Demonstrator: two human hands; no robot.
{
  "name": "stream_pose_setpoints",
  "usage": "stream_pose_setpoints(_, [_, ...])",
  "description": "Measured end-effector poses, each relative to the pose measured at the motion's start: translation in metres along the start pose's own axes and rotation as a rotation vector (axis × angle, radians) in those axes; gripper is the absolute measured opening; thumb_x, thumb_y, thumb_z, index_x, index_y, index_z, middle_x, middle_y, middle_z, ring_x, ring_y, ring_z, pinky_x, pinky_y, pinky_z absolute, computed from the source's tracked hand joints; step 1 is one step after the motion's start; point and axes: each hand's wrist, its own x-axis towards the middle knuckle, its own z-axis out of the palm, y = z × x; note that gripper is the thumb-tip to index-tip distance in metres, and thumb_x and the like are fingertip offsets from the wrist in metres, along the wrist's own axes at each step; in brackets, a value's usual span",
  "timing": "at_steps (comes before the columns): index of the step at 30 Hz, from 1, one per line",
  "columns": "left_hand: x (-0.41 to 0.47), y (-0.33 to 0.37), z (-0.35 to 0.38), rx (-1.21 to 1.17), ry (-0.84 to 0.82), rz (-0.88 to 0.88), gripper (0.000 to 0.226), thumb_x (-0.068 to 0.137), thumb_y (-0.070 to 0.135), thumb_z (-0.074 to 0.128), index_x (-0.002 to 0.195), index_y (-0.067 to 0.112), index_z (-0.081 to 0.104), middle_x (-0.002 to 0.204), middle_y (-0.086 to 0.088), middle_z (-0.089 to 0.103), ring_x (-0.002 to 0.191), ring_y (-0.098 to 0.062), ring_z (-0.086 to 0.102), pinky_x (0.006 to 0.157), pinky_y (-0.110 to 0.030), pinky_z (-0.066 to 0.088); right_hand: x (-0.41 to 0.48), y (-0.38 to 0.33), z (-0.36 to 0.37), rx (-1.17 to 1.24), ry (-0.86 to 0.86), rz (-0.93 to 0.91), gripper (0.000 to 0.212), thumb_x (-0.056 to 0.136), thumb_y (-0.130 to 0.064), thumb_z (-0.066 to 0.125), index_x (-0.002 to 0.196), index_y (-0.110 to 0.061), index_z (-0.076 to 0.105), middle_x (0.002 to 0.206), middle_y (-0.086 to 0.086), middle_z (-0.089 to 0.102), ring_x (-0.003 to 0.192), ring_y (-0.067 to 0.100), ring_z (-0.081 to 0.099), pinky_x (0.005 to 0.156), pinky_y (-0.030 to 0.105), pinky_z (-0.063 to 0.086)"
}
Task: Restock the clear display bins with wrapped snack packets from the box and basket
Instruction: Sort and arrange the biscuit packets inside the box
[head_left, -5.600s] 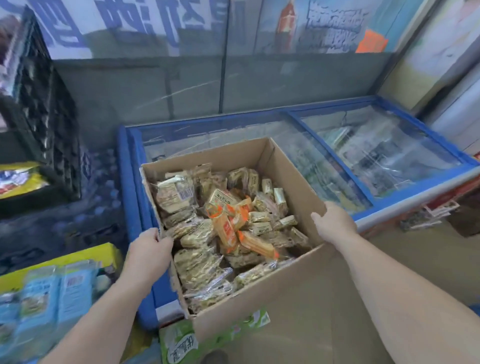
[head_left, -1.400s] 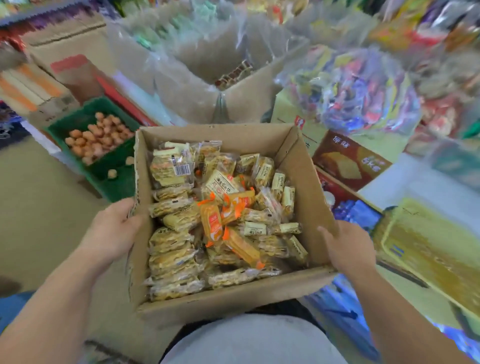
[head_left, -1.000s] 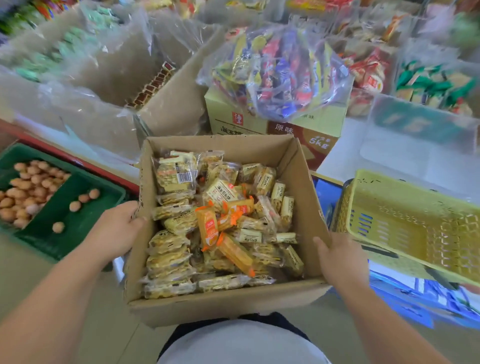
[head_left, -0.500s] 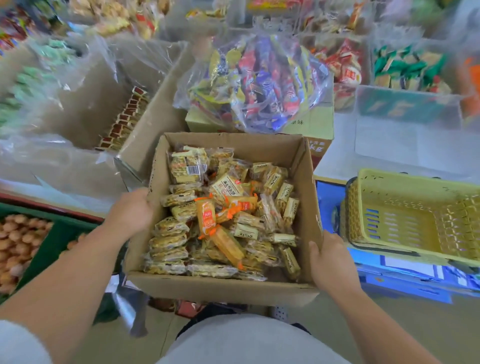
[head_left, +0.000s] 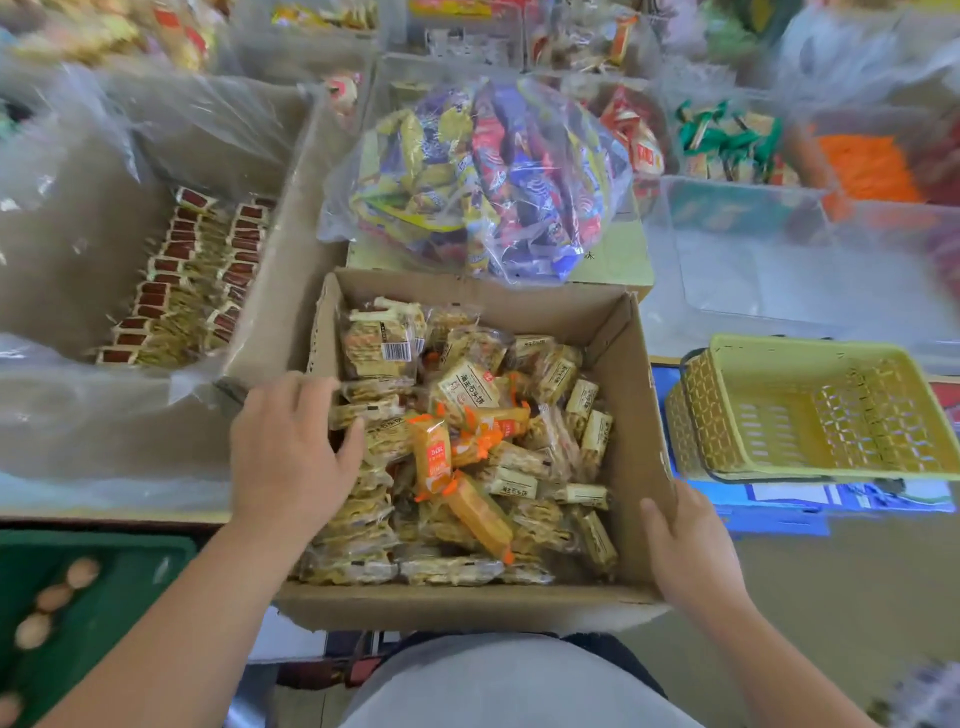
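Left hand (head_left: 291, 457) spread over packets (head_left: 524, 457), right hand (head_left: 693, 556) gripping box (head_left: 467, 605) — yellow basket (head_left: 698, 415) beside

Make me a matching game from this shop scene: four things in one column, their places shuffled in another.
Things: 1 yellow basket; 2 green egg crate; 3 clear bag of mixed snacks; 4 left hand.
Places: A beyond the cardboard box; B right of the box; C over the snack packets in the box; D bottom left corner.
Pairs: 1-B, 2-D, 3-A, 4-C.
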Motion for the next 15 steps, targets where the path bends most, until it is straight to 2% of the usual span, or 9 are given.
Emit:
stream_pose_setpoints(1, [-0.001,0.009,-0.001,-0.045,-0.005,0.065,0.051,0.084,0.053,0.071,0.118,0.020,0.052,0.112,-0.005,0.056,0.102,-0.027,0.052,0.081,-0.044,0.048,-0.003,-0.002,-0.001,-0.006,0.018,-0.009,0.061,0.101,-0.038,0.055,0.153,-0.015,0.035,0.144,0.013,0.048,0.131,0.034,0.047,0.099,0.045,0.041])
stream_pose_setpoints(2, [-0.001,0.020,-0.001,-0.108,-0.078,0.102,0.062,0.081,0.068,0.065,0.124,0.026,0.051,0.122,-0.001,0.053,0.111,-0.024,0.050,0.088,-0.044,0.048,-0.006,-0.005,-0.002,-0.029,0.052,-0.041,0.072,0.097,-0.044,0.058,0.157,-0.020,0.027,0.148,0.013,0.042,0.135,0.034,0.042,0.105,0.048,0.039])
stream_pose_setpoints(4, [0.000,0.043,0.003,-0.239,-0.381,0.121,0.088,0.067,0.094,0.051,0.137,0.042,0.043,0.148,0.004,0.037,0.136,-0.022,0.038,0.106,-0.049,0.043,-0.011,-0.012,-0.006,-0.154,0.146,-0.169,0.083,0.091,-0.055,0.060,0.159,-0.024,0.023,0.151,0.012,0.036,0.138,0.035,0.036,0.111,0.052,0.033])
stream_pose_setpoints(6, [0.001,0.058,0.018,-0.248,-0.669,0.198,0.112,0.051,0.105,0.046,0.148,0.051,0.030,0.165,0.012,0.005,0.153,-0.027,0.016,0.118,-0.055,0.028,-0.014,-0.020,-0.008,-0.294,0.221,-0.339,0.083,0.087,-0.066,0.055,0.156,-0.027,0.030,0.152,0.010,0.034,0.139,0.034,0.032,0.112,0.055,0.031])
stream_pose_setpoints(8, [0.003,0.069,0.035,-0.155,-0.798,0.305,0.125,0.046,0.105,0.053,0.154,0.051,0.019,0.167,0.014,-0.013,0.155,-0.034,0.012,0.121,-0.055,0.023,-0.014,-0.033,-0.007,-0.363,0.217,-0.479,0.079,0.087,-0.074,0.049,0.152,-0.031,0.036,0.153,0.006,0.033,0.142,0.031,0.027,0.113,0.056,0.030])
stream_pose_setpoints(11, [0.008,0.080,0.052,-0.031,-0.821,0.338,0.130,0.049,0.091,0.072,0.155,0.049,0.009,0.171,0.003,-0.011,0.153,-0.042,0.018,0.121,-0.056,0.024,-0.008,-0.055,0.000,-0.384,0.069,-0.589,0.079,0.084,-0.081,0.041,0.150,-0.037,0.036,0.153,-0.003,0.032,0.143,0.023,0.026,0.116,0.049,0.029])
stream_pose_setpoints(15, [0.008,0.082,0.058,0.008,-0.793,0.395,0.125,0.056,0.083,0.076,0.155,0.044,0.010,0.167,-0.007,0.012,0.148,-0.041,0.029,0.117,-0.057,0.030,0.014,-0.085,0.014,-0.362,-0.187,-0.648,0.070,0.091,-0.071,0.045,0.151,-0.039,0.032,0.159,-0.007,0.027,0.149,0.018,0.021,0.120,0.043,0.023])
